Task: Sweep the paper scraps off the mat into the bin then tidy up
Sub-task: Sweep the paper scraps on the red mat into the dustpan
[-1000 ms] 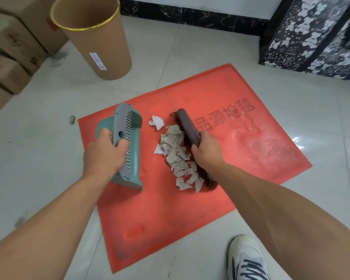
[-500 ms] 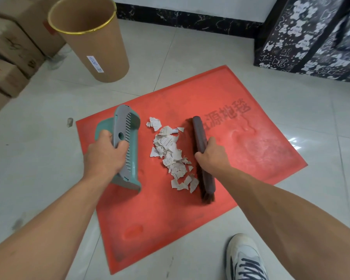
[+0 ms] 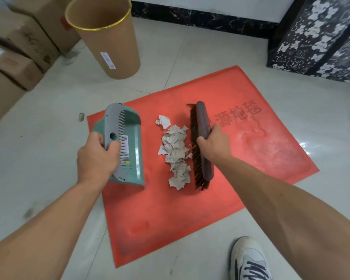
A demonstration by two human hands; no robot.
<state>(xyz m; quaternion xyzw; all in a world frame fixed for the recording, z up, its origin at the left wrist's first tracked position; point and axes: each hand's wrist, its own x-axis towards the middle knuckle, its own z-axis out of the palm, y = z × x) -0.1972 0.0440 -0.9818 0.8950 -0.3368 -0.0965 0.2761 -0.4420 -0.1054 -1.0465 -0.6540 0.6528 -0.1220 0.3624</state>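
Observation:
A red mat [image 3: 251,158] lies on the tiled floor. A pile of grey paper scraps [image 3: 175,150] sits in a line on its left half. My left hand [image 3: 97,158] grips the grey handle of a teal dustpan [image 3: 129,146], which rests on the mat's left edge with its mouth facing the scraps. My right hand [image 3: 214,146] holds a dark brown brush [image 3: 202,142] just right of the pile, bristles turned toward the scraps. A tall brown bin with a gold rim [image 3: 109,37] stands on the floor beyond the mat, at the upper left.
Stacked cardboard boxes [image 3: 18,49] line the left side. A black-and-white patterned box [image 3: 321,37] stands at the upper right. My white shoe [image 3: 251,259] is on the floor near the mat's front edge. A small scrap [image 3: 81,116] lies on the tiles left of the mat.
The brush has pulled back to the right, off the scraps, and tilted so its bristles face the pile. The dustpan has tilted to show its inside. The scraps stay in a narrow line.

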